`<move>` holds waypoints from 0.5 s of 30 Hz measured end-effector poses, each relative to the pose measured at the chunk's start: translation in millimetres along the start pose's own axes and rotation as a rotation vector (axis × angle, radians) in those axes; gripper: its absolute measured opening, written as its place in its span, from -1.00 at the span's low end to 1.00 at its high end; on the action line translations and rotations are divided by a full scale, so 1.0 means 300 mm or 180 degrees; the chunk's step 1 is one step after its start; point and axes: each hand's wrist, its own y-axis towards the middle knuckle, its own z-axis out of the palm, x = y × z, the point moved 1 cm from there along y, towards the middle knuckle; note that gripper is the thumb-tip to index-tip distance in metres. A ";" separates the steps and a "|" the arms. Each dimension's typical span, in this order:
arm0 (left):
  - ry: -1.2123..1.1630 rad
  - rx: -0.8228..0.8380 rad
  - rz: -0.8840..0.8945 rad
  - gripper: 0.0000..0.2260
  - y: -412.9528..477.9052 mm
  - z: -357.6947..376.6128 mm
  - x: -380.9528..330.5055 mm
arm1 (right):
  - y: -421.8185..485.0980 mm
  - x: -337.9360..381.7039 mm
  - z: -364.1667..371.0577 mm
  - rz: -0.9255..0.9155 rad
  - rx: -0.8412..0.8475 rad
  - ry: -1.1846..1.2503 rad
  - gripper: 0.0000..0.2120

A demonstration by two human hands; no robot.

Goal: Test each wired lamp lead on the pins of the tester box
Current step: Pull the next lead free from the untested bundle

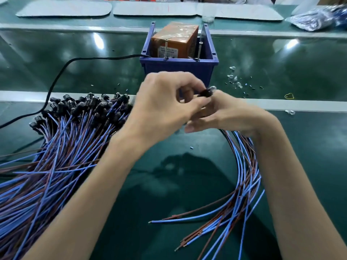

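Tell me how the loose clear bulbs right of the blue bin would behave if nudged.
The loose clear bulbs look rounded, so they would probably roll on the smooth green mat. They seem tiny and likely light. If they are glass, they are probably fragile.

Workstation surface and surroundings

The work surface is a glossy dark green bench mat [56, 59], crossed left to right by two pale grey rails: a near rail [300, 105] and a far rail [75, 27]. Bright patches of overhead light reflect off the mat between the rails. Beyond the far rail lie flat pale grey pads [63, 8] with rounded corners, side by side. A clear plastic bag [315, 18] sits at the far right.
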 end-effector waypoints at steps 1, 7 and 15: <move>-0.0026 -0.0090 0.0007 -0.93 -0.006 0.018 -0.012 | 0.004 0.006 0.012 -0.0100 -0.0058 0.0113 -0.83; -0.1704 0.0131 -0.0232 -0.74 -0.020 0.048 -0.075 | -0.005 0.034 -0.005 -0.0485 -0.1013 0.0174 -0.86; -0.2279 0.0963 -0.2502 -0.33 0.007 0.125 -0.020 | -0.028 0.082 -0.060 -0.1046 -0.1862 0.1135 -0.69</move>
